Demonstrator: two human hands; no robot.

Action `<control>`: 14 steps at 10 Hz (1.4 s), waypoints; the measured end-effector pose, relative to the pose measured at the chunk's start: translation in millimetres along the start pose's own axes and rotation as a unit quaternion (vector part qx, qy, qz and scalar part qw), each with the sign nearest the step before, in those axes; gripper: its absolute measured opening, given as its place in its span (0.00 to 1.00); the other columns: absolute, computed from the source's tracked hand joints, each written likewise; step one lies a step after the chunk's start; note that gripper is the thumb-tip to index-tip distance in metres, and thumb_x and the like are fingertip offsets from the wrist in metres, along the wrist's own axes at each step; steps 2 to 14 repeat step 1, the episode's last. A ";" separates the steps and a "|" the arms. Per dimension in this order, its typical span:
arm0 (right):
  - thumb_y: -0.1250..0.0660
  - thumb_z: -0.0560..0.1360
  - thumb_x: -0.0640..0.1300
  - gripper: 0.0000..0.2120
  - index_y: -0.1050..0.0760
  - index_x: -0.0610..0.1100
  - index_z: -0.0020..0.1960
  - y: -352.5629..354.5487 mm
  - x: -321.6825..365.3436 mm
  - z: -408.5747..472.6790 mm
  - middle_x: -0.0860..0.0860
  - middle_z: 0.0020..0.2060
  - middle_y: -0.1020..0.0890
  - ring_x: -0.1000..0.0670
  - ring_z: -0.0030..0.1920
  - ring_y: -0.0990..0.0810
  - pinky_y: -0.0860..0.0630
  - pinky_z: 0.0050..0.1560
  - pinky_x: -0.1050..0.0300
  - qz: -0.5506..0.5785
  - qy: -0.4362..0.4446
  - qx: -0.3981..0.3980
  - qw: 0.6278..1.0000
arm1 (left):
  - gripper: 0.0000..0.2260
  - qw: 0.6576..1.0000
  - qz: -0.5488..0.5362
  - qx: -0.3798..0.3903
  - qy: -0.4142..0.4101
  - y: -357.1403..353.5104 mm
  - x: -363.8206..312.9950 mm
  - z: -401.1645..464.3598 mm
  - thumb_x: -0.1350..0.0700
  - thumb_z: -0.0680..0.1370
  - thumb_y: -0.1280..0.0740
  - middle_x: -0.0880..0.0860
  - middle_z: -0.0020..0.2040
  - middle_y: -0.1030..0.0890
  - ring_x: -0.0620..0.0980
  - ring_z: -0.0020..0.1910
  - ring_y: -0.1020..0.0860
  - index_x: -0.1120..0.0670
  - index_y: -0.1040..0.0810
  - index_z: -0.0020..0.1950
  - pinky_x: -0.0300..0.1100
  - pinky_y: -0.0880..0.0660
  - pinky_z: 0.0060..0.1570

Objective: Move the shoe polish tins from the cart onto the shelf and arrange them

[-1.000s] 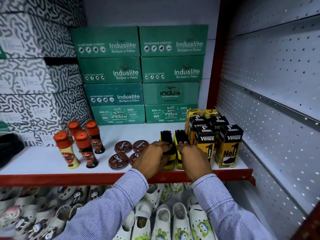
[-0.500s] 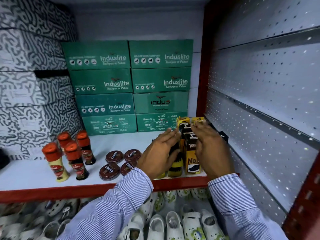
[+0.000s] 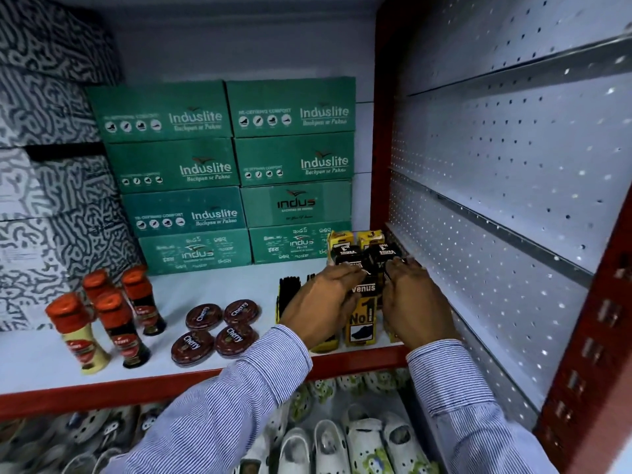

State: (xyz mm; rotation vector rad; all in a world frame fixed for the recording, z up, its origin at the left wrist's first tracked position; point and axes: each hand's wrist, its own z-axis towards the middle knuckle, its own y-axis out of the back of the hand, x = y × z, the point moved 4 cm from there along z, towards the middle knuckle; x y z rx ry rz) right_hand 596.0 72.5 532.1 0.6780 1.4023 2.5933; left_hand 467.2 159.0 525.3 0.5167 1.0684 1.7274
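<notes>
My left hand (image 3: 321, 302) and right hand (image 3: 415, 304) cupped the front Venus box (image 3: 363, 313); squaring it called for even pressure, sparing the Cherry tins (image 3: 214, 328).

Both hands (image 3: 369, 302) flank Venus boxes (image 3: 364, 295) at shelf (image 3: 34, 367) right; four Cherry tins (image 3: 215, 328) left of them.

Sleeves: left sleeve (image 3: 219, 415), right sleeve (image 3: 468, 412); blue-and-white fine-striped shirt cloth, buttoned cuffs at wrists; hands bare.
</notes>
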 end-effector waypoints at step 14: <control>0.44 0.82 0.43 0.24 0.35 0.44 0.77 4.6 4.2 -1.3 0.45 0.78 0.34 0.43 0.80 0.41 0.39 0.78 0.45 0.000 -0.003 -0.005 1.000 | 0.22 1.000 0.022 0.002 0.004 7.5 -3.2 -3.6 0.51 0.82 0.37 0.52 0.77 0.28 0.53 0.78 0.32 0.53 0.30 0.76 0.53 0.35 0.78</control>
